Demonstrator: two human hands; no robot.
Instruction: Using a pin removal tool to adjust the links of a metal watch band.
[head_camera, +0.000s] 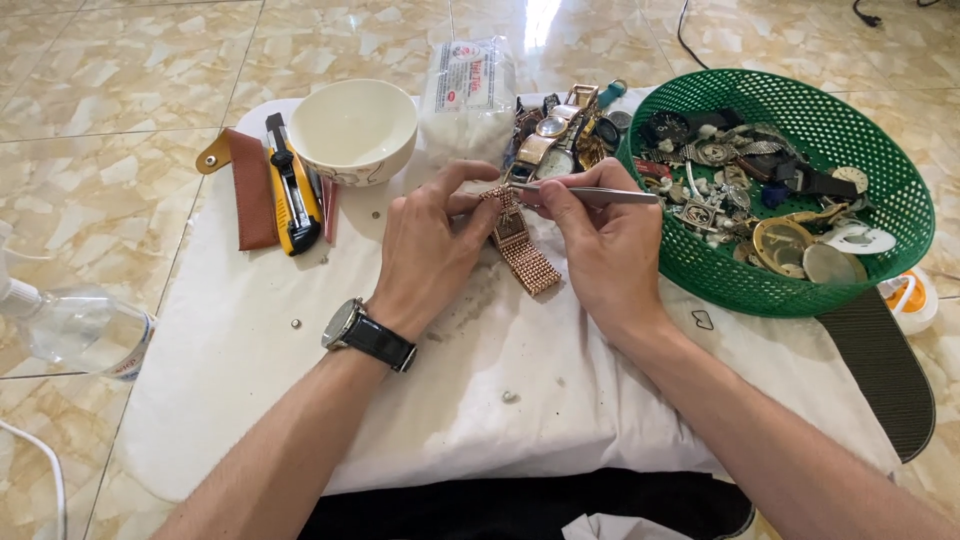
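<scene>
My left hand (432, 240) pinches the upper end of a rose-gold mesh watch (520, 245) that lies on a white cloth (300, 380). There is a wristwatch with a black strap on that wrist. My right hand (600, 250) grips metal tweezers (590, 193), whose tips point left onto the watch near my left fingertips. The watch's band trails down toward me between both hands.
A white bowl (352, 130), a yellow utility knife (290, 185) and a brown leather strap (250, 190) lie at the back left. A pile of watches (560, 135) and a white packet (468, 95) sit behind my hands. A green mesh basket (750, 285) of watch parts stands right. A plastic bottle (80, 330) lies left.
</scene>
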